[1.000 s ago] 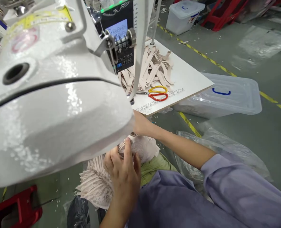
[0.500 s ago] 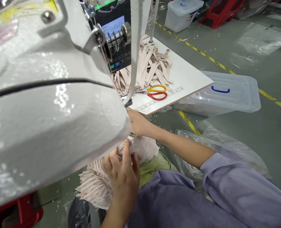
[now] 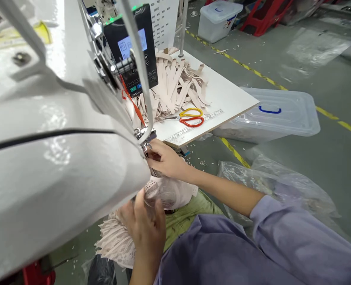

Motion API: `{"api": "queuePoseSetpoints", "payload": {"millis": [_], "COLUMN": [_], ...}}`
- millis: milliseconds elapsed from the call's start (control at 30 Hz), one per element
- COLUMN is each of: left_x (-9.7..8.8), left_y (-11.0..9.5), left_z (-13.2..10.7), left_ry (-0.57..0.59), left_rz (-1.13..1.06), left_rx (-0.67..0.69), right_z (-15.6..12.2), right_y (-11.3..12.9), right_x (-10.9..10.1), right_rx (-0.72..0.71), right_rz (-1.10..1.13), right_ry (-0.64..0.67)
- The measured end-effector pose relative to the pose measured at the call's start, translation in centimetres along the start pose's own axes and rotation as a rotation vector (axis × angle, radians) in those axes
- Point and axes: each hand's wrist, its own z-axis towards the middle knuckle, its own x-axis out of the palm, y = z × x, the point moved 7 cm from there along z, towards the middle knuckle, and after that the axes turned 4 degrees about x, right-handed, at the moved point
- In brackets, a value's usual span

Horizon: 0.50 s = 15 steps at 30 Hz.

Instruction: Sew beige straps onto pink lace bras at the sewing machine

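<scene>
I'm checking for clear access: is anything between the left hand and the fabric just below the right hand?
Nothing visible: the left hand is right at the fabric, though blur leaves contact unclear. The machine hides what lies behind it.

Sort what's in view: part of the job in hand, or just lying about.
Likely in the job:
white sewing machine, beside the right hand
pale lace fabric beside the left hand
fabric strips, perhaps

Likely lying about:
scissors, unheld
clear lidded box
crumpled plastic sheet
</scene>
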Motion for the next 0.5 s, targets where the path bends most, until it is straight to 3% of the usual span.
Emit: {"api": "queuePoseSetpoints", "payload": {"millis": [67, 200, 300, 500], "left_x": [0.4, 2.7, 3.4, 2.6], "left_y": [2.1, 5.2, 5.7, 5.0], "left_z": [-0.5, -1.8, -1.9, -1.1], "left_ry": [0.001, 0.126, 0.197, 0.271], "left_rz": [-0.152, -0.57, -0.642, -0.51], "left_rx": [-0.178, -0.516, -0.585, -0.573], "right_z": [-1.2, -3.8, -5.1, -6.1], "right_y": [-0.6, -1.5, -1.5, -0.8], "right_x": [-0.5, -0.7, -0.5, 0.0], "right_rx": [0.029, 0.091, 0.087, 0.033], "right_rz": [0.04, 0.09, 0.108, 0.052], "right_ry": [-0.081, -0.136, -0.127, -0.068]}}
